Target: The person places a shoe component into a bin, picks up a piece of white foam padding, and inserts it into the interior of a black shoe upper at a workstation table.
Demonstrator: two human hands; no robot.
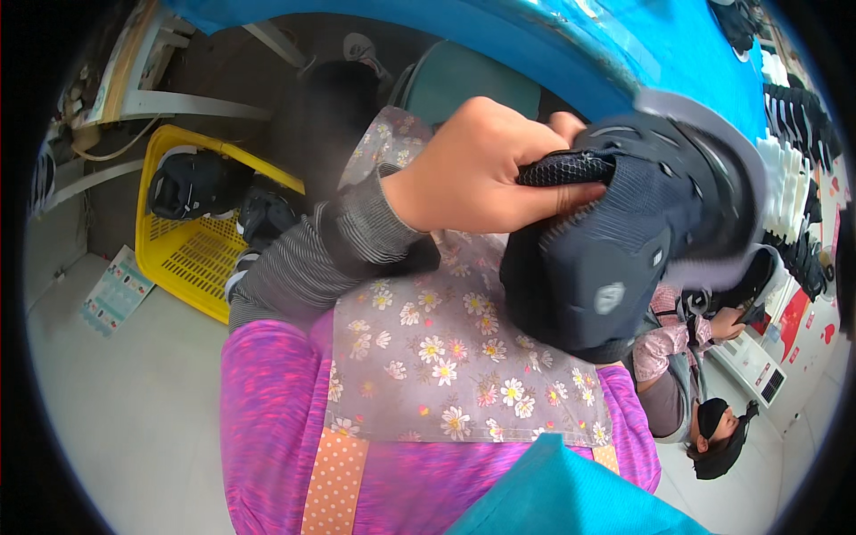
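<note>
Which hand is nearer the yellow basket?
Left: the left hand grips the dark shoe, to the right of the yellow basket; the right hand is hidden, apparently behind the shoe, farther off.

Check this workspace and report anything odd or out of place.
A printed sheet seems to lie on the floor beside the yellow basket, as if dropped there. The dark shoe in the left hand shows no damage I can see, though it is partly blurred.
</note>
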